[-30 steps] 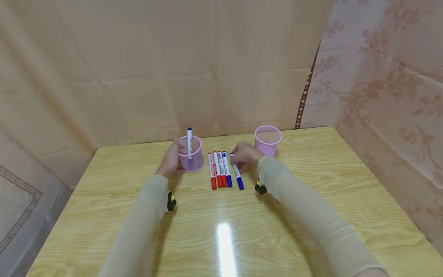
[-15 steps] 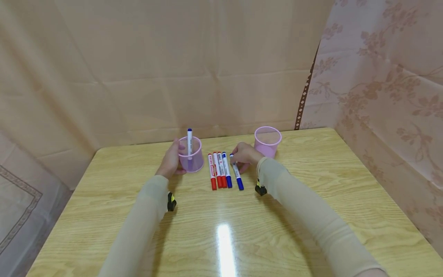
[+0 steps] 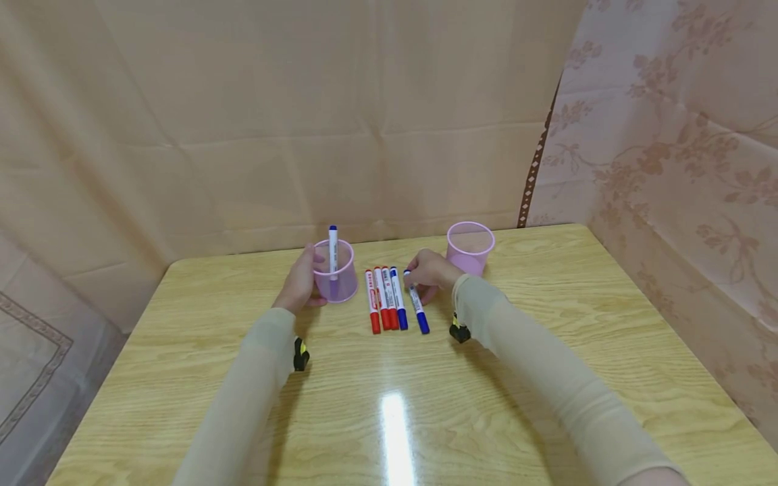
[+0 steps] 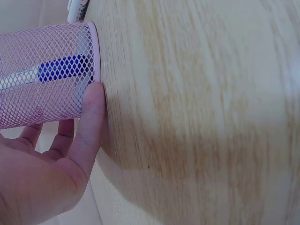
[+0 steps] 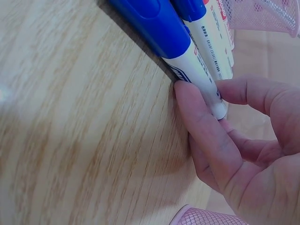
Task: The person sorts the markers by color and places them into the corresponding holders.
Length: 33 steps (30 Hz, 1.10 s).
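Note:
My left hand (image 3: 296, 282) holds a pink mesh pen cup (image 3: 348, 289) from its left side, the thumb by the cup's base in the left wrist view. A white whiteboard marker with a blue end (image 3: 333, 248) stands upright in that cup; its blue cap (image 4: 61, 69) shows through the mesh. My right hand (image 3: 435, 268) pinches the far end of a blue-capped whiteboard marker (image 3: 418, 308) between thumb and fingers. This marker lies along the table, its cap pointing toward me. Just left of it lies another blue marker (image 3: 398, 298), beside several red markers (image 3: 373, 302) in a row.
A second pink mesh cup (image 3: 473, 262) stands behind my right hand, near the back edge of the wooden table (image 3: 340, 418). A beige curtain (image 3: 273, 135) hangs behind the table, and a floral cloth (image 3: 699, 169) hangs on the right.

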Each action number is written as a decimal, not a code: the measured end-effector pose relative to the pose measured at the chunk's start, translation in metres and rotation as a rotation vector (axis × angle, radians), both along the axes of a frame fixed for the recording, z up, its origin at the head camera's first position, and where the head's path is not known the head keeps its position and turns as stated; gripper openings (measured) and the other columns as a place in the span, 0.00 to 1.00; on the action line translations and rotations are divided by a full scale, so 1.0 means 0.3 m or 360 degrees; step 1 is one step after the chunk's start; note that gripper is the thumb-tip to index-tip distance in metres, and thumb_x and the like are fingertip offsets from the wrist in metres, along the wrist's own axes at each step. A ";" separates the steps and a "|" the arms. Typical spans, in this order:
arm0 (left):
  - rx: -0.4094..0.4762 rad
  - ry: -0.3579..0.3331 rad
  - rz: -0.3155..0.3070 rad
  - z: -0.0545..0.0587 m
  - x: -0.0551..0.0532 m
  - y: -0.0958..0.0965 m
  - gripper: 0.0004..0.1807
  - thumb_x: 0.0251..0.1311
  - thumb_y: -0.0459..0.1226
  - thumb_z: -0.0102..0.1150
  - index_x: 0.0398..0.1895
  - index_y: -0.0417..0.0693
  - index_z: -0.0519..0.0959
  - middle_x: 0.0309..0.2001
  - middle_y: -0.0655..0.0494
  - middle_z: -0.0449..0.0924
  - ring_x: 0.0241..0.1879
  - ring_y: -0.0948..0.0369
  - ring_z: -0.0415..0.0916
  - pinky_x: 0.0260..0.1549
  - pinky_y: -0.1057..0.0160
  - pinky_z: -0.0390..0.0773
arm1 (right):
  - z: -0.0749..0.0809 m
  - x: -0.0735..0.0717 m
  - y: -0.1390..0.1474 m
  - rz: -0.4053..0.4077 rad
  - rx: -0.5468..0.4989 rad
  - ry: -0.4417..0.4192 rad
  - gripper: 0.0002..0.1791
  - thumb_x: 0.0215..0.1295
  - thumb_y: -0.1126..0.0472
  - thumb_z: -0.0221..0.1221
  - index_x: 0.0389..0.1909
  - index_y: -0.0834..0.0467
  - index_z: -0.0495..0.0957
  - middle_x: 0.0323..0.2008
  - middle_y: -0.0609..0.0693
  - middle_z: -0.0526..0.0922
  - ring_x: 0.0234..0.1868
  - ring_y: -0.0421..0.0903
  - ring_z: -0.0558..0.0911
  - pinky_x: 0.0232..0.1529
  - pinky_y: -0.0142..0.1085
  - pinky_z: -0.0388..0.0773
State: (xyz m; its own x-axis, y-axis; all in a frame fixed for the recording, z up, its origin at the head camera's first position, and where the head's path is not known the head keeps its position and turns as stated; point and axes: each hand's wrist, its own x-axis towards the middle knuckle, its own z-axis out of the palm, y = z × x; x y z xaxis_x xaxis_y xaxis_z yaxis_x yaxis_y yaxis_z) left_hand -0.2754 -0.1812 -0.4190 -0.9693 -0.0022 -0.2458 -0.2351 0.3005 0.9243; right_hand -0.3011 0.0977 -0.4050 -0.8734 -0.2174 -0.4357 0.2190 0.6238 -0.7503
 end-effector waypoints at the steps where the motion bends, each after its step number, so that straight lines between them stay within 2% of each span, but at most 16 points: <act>1: -0.0002 0.0003 -0.0004 -0.001 0.000 0.000 0.45 0.71 0.69 0.16 0.70 0.45 0.62 0.66 0.34 0.61 0.51 0.41 0.71 0.35 0.50 0.85 | -0.002 -0.001 0.001 0.0000 -0.0003 0.0000 0.14 0.64 0.70 0.63 0.49 0.68 0.75 0.36 0.60 0.81 0.31 0.51 0.84 0.31 0.42 0.87; 17: 0.0010 0.0002 0.0002 0.002 0.001 0.002 0.43 0.73 0.67 0.17 0.70 0.44 0.63 0.60 0.34 0.64 0.46 0.44 0.72 0.34 0.51 0.85 | -0.008 -0.013 0.003 -0.0036 -0.0032 -0.0044 0.16 0.62 0.70 0.64 0.51 0.68 0.75 0.38 0.61 0.81 0.33 0.52 0.84 0.31 0.43 0.87; 25: 0.0005 0.0006 -0.0005 0.003 0.004 0.002 0.43 0.73 0.67 0.17 0.69 0.45 0.63 0.60 0.35 0.64 0.46 0.44 0.72 0.35 0.51 0.85 | 0.000 -0.020 0.005 0.0003 -0.0007 -0.0081 0.19 0.63 0.69 0.64 0.54 0.68 0.75 0.37 0.61 0.82 0.31 0.52 0.85 0.31 0.43 0.87; 29: -0.0002 0.0019 -0.0011 0.006 0.008 0.004 0.42 0.73 0.66 0.16 0.69 0.45 0.63 0.61 0.35 0.64 0.46 0.44 0.72 0.35 0.50 0.85 | 0.020 -0.028 0.001 0.0038 0.0080 -0.0008 0.20 0.63 0.68 0.64 0.55 0.67 0.76 0.37 0.61 0.83 0.31 0.54 0.86 0.31 0.43 0.87; 33: 0.0003 0.0022 -0.0008 0.009 0.010 0.005 0.42 0.74 0.66 0.16 0.69 0.44 0.63 0.62 0.35 0.63 0.46 0.44 0.72 0.36 0.50 0.85 | 0.053 -0.038 -0.009 0.0100 0.0170 0.0091 0.20 0.65 0.65 0.63 0.56 0.66 0.77 0.37 0.59 0.82 0.38 0.56 0.86 0.35 0.44 0.87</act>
